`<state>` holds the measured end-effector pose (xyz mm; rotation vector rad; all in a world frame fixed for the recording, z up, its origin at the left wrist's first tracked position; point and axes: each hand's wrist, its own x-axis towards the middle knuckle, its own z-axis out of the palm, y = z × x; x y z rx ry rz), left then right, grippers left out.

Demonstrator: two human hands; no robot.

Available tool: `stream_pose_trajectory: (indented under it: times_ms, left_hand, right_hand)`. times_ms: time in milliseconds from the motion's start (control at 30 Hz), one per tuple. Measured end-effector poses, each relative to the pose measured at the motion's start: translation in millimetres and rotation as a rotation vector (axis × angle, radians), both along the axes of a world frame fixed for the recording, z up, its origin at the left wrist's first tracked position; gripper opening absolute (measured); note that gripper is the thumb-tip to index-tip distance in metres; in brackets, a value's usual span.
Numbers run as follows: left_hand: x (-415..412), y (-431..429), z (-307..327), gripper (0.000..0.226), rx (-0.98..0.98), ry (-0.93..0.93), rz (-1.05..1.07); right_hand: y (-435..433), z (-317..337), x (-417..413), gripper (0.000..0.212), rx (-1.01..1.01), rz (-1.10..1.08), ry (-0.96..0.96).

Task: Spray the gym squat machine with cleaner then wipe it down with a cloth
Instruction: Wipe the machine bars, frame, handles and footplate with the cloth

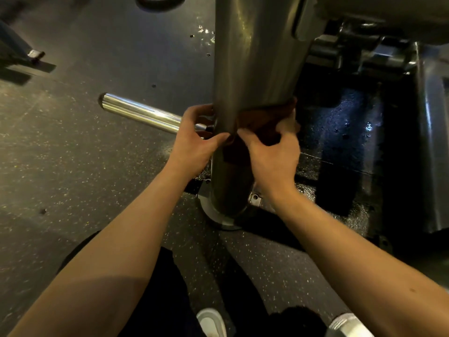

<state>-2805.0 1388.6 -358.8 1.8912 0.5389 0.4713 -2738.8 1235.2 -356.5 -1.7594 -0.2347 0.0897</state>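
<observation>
A thick grey metal post (255,57) of the squat machine rises from a base plate (213,215) bolted to the floor. A dark brown cloth (262,120) is wrapped round the post low down. My right hand (269,154) grips the cloth against the right side of the post. My left hand (194,139) curls round the post's left side, thumb on the front by the cloth's edge. No spray bottle is in view.
A chrome weight peg (143,113) sticks out leftward from the post just behind my left hand. Dark machine parts (364,57) and a black footplate (345,142) lie to the right. Speckled rubber floor (73,154) spreads left. My shoes (211,322) are at the bottom.
</observation>
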Motion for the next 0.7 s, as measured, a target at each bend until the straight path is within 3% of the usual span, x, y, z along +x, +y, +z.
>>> stream_pose_trajectory:
  times_ms: [100, 200, 300, 467, 600, 700]
  left_hand:
    - [-0.5, 0.9, -0.3, 0.064, 0.006, 0.000, 0.000]
    - [-1.7, 0.2, 0.0, 0.067, -0.013, 0.017, 0.008]
    - [-2.2, -3.1, 3.9, 0.065, -0.042, 0.021, 0.021]
    - [-4.6, -7.8, 6.4, 0.064, -0.042, 0.021, 0.039]
    - [-4.1, -7.6, 8.1, 0.064, -0.071, 0.011, 0.052]
    - [-3.4, -6.6, 12.9, 0.063, -0.034, 0.025, 0.039]
  right_hand:
    - [-0.4, -25.1, -4.4, 0.081, -0.049, 0.001, -0.074]
    - [-9.2, -81.5, -19.1, 0.089, -0.177, 0.052, 0.061]
    - [-17.8, -135.1, -52.0, 0.076, -0.441, 0.186, 0.310]
    - [1.8, -174.4, -77.0, 0.072, -0.444, 0.083, 0.550]
    - [1.4, -133.4, -66.4, 0.033, -0.353, 0.017, 0.501]
    - [-1.9, -91.3, -51.0, 0.026, -0.311, 0.004, 0.382]
